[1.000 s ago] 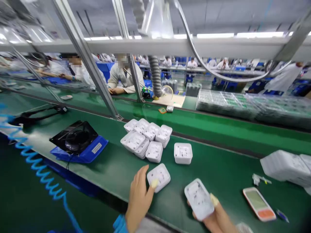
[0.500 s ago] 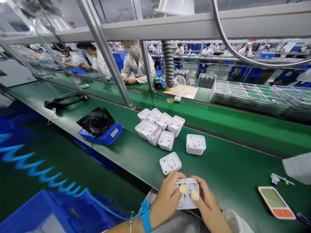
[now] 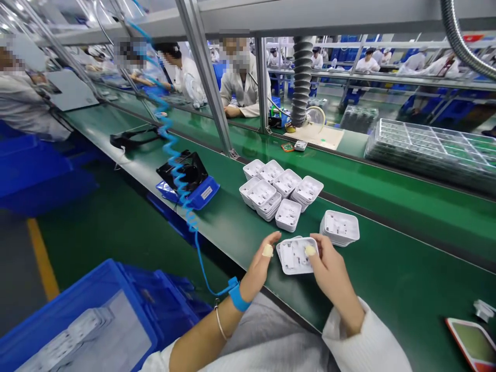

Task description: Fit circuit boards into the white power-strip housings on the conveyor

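Observation:
My right hand (image 3: 334,274) grips a white square plastic tray (image 3: 296,257) by its right side, thumb on top with a yellow finger cover. Another white piece peeks out just beneath that tray. My left hand (image 3: 260,263) is beside the tray's left edge, fingers apart and holding nothing; a blue wrist strap (image 3: 238,295) with a coiled cord is on its wrist. Stacks of similar white trays (image 3: 287,214) stand close together beyond my hands, and a separate stack (image 3: 341,227) is to the right.
A black fan (image 3: 188,173) rests on a blue box at the left. A blue crate (image 3: 134,305) with white parts is below left. A meter (image 3: 475,341) lies at the right. Clear trays (image 3: 430,155) are stacked across the bench, where a person (image 3: 246,88) sits.
The tray has moved forward onto the piece on the bench. My left hand has let go of it, while my right hand still grips it. The view has shifted left.

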Demonstrator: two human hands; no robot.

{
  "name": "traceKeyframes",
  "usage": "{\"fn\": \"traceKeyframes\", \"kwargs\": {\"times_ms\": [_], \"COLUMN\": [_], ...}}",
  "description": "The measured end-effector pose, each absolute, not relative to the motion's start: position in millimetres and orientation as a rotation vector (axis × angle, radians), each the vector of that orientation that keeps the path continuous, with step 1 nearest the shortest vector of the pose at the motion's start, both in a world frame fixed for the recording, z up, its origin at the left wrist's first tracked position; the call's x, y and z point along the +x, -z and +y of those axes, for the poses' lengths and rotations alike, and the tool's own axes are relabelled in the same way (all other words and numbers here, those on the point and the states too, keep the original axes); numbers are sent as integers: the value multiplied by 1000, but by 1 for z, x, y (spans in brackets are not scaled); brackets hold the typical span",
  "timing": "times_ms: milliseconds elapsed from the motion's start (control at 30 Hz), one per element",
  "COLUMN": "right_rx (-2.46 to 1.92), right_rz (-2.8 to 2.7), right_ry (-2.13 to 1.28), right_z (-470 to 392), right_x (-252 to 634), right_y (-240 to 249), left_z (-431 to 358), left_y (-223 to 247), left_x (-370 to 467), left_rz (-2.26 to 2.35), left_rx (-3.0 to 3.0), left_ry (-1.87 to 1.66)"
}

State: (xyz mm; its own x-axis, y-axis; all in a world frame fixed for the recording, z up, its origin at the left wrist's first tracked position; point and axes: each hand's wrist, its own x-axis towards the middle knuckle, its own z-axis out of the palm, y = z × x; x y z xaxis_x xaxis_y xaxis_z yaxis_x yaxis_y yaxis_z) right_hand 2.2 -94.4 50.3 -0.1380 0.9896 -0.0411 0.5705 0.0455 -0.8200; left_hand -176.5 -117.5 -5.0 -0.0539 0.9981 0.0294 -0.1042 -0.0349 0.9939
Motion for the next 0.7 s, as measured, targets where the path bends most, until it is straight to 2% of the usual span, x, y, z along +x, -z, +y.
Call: {"fn": "traceKeyframes", "kwargs": {"times_ms": [167, 267, 367, 533, 700], "right_rx": [-1620, -1557, -1492, -1333, -1092], "right_rz": [-1949, -1868, -1624, -1075, -852], "right_ry": [-773, -837, -1038, -1616, -1812], "right_z": [-78, -84, -101, -134, -145], "right_x": [-11, -2, 13, 18, -17], "right_y": [-42, -37, -27, -7, -5], "left_z": [-118, -116, -113, -109, -121], "left_y": [-9, -15, -13, -8, -10], "left_x": [-169, -167, -165, -160, -166], "left_rz": [1067, 1067, 1088, 1077, 1162], "left_rx": [1108, 1089, 1042, 975, 879], "left_ry": [-1280, -1258, -1287, -1328, -1400]}}
